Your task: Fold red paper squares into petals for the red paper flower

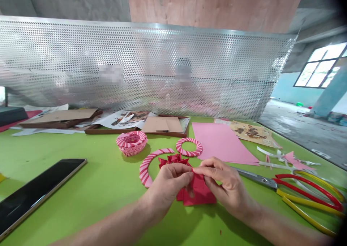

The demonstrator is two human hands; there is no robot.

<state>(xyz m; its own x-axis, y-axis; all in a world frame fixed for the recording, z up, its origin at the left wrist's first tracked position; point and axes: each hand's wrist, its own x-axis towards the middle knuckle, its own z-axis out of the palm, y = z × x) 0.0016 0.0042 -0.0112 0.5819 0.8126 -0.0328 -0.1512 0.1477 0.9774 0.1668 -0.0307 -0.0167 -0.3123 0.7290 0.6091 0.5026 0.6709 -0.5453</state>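
Observation:
My left hand [169, 186] and my right hand [226, 186] meet near the table's middle, fingertips pinched together on a small piece of red paper [192, 169]. Most of that piece is hidden by the fingers, so its folds cannot be made out. Below it lie flat red paper squares [200, 194]. Just behind my left hand is a pile of pointed red folded paper pieces [176, 159]. A curved pink-and-red striped paper strip [146, 166] bends around the pile's left side. Farther back lies a closed striped paper ring [189, 155].
Large scissors [267, 181] with red and yellow handles lie right of my right hand. Behind are pink paper sheets [219, 141], a stack of striped rings [132, 143] and cardboard frames [162, 125]. White scraps [282, 155] lie right; a phone [40, 191] lies left. A perforated metal screen [149, 69] borders the table.

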